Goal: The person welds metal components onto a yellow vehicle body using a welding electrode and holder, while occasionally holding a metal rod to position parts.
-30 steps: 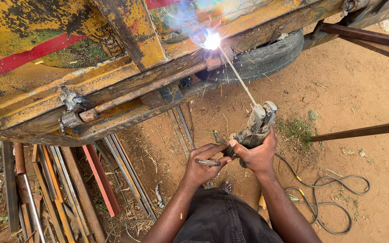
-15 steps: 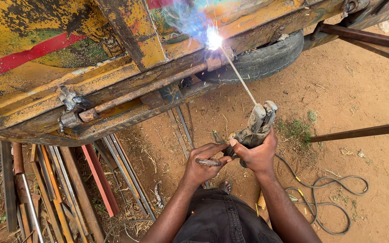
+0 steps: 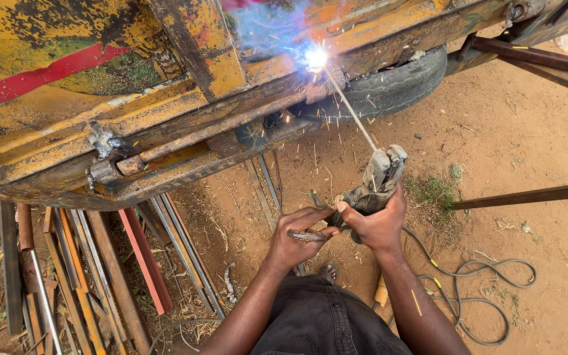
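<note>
Across the upper half of the view, a large rusted yellow steel vehicle body with a red stripe (image 3: 100, 85) is seen, and every place below is given from it. Under its right end a worn black rubber tyre (image 3: 396, 89) is tucked, and on the red earth beneath its left end a stack of rusty flat and angle steel bars (image 3: 100, 269) is laid. A black welding cable (image 3: 474, 289) is coiled on the ground well below and right of the body. A grey, scorched electrode holder (image 3: 379, 177) is gripped in the right hand (image 3: 376, 227), fingers closed tightly round its handle, just below the body's lower rail. From the holder a thin straight welding rod (image 3: 350, 112) runs up and to the left, its long axis slanted, its tip meeting the rail at a bright white arc with sparks (image 3: 315, 58). The left hand (image 3: 297, 240) lies just left of the right one, touching it, and is closed on a short dark metal piece (image 3: 305, 235). The right hand is the nearer to the arc. A thin dark steel rod (image 3: 527, 195) on the right stands apart from the rod's line; nothing is seen blocking it.
</note>
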